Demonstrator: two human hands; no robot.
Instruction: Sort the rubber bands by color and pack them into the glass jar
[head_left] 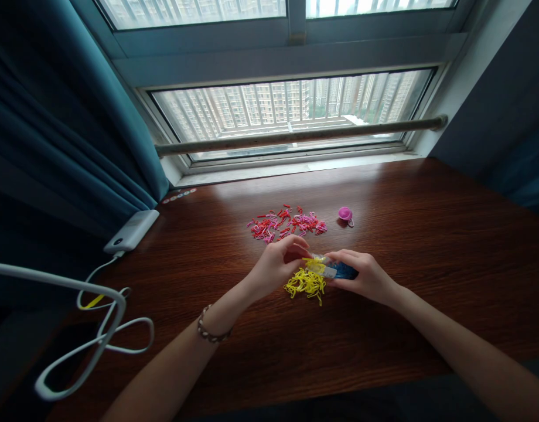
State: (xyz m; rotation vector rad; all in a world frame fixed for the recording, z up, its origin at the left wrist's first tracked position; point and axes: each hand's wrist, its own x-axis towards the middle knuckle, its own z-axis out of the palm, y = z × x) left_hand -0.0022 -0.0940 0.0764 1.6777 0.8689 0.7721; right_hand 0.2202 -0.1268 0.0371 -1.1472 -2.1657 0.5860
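Note:
My right hand point(361, 273) is wrapped round a small clear container point(329, 272) lying on its side above the table. Blue shows inside it near my right palm, and yellow pieces show at its left end. At that left end my left hand point(283, 261) has thumb and fingers curled together; what they pinch, if anything, is hidden. Just below lies a pile of small yellow loops point(306, 283), which look like rubber bands. A scattered pile of red and pink loops point(287, 224) lies beyond my left hand. Behind my right hand sits a pink cup-shaped cap point(345, 214) with a pale loop attached.
The wooden table point(410, 234) reaches to the window, where a metal rail point(304, 136) runs across. At left, a white power bank or adapter point(131, 231) lies by the blue curtain point(76, 105). A thick white cable point(76, 283) loops over the table's left side.

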